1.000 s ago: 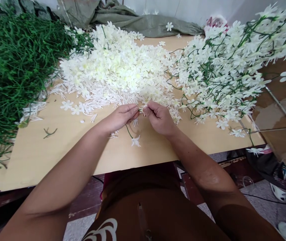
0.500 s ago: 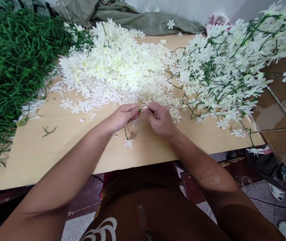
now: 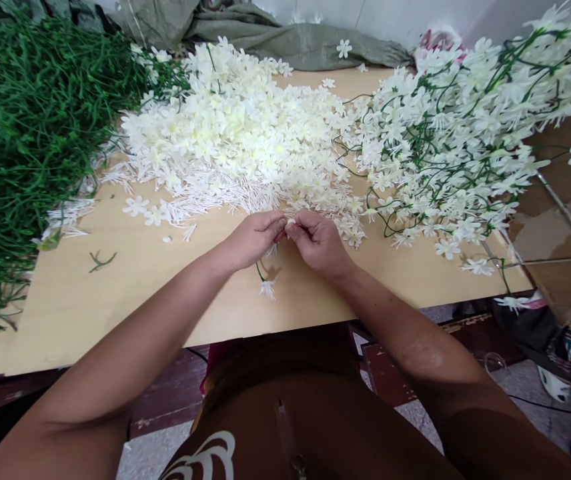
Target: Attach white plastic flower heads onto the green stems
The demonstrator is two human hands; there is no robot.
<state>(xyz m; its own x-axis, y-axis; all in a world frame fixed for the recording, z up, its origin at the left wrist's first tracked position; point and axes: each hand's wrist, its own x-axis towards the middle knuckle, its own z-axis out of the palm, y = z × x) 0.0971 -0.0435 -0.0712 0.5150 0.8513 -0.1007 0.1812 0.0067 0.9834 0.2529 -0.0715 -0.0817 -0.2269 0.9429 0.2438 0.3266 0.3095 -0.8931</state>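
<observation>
My left hand and my right hand meet fingertip to fingertip above the wooden table, just in front of a heap of loose white flower heads. My left hand pinches a thin green stem that hangs down and ends in a white flower near the table. My right hand pinches a small white flower piece against the stem's top. Both hands have their fingers closed.
A big pile of green stems fills the table's left side. Finished sprays of white flowers on green stems lie at the right. A grey-green cloth lies at the back. A metal frame stands at the right edge.
The two hands have drawn closer together until their fingertips touch. The hanging flower has swung slightly right. The camera has shifted a little.
</observation>
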